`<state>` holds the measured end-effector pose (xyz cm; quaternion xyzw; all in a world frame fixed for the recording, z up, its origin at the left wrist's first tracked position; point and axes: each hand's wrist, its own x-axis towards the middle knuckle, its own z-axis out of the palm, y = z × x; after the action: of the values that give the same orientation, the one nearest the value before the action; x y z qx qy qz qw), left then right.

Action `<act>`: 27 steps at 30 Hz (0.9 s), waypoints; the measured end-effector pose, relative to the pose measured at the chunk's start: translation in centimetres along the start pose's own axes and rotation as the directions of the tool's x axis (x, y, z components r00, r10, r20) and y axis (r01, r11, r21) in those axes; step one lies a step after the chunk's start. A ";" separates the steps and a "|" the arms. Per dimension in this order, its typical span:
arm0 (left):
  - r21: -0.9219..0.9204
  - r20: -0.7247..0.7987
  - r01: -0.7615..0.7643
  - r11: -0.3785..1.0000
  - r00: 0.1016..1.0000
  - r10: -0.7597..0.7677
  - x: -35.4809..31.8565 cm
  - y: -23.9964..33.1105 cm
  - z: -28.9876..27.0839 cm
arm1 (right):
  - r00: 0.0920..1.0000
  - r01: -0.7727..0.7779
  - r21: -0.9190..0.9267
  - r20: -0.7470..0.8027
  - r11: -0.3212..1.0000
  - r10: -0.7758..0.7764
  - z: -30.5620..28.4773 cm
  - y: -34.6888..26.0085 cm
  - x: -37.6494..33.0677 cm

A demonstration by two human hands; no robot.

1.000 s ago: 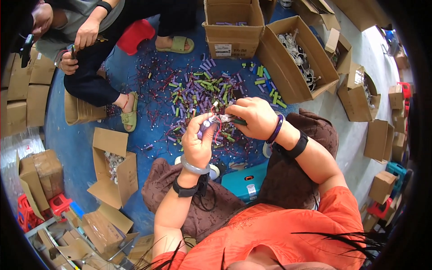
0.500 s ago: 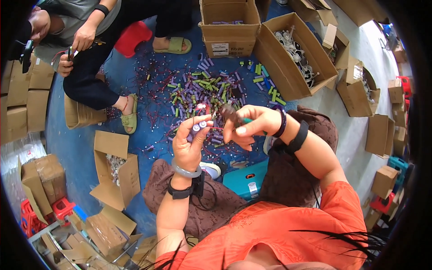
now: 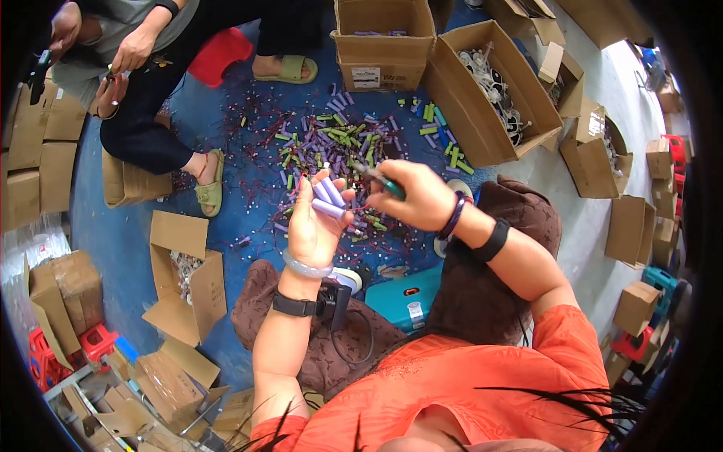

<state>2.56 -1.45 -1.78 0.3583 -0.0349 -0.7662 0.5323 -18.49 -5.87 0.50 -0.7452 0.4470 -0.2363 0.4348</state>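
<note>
At far left, flattened cardboard (image 3: 30,162) lies stacked on the blue floor (image 3: 113,233), and an open box (image 3: 184,275) sits nearer, its corrugated flaps splayed. The left hand (image 3: 315,222) is raised palm-up, fingers (image 3: 301,197) curled around a small bundle of cells (image 3: 325,197), smooth pale-purple cylinders joined side by side. Beyond it, on the floor, lies a loose pile (image 3: 339,147) of green and purple cells tangled with thin red wire scraps. The right hand (image 3: 422,197) pinches a teal-handled cutter (image 3: 382,182), fingers closed tight on its grips, its tip at the bundle's top edge. The step in hand looks like trimming wires off the pack; the next move likely calls for a steady bundle and the tip seated on a single lead. To the right stand deep cardboard boxes (image 3: 489,90), one holding whitish wired parts.
</note>
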 end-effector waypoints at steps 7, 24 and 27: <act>-0.047 0.061 -0.031 0.998 0.998 0.034 -0.3 -1.6 0.8 | 0.996 0.025 0.000 -0.087 1.000 -0.025 4.7 0.5 -0.1; 0.684 -0.065 -0.058 0.727 0.988 0.140 -0.1 -0.5 -1.1 | 0.949 -0.298 0.590 0.097 0.751 0.301 3.4 3.5 1.7; 0.807 -0.044 -0.072 0.586 0.983 0.181 -0.2 0.3 -0.8 | 0.972 -0.180 0.251 -0.104 0.951 0.211 2.3 2.5 1.7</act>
<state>3.33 -1.14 -2.11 0.6015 -0.3683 -0.6055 0.3686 -17.13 -6.90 -2.85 -0.6223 0.5141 -0.2923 0.5129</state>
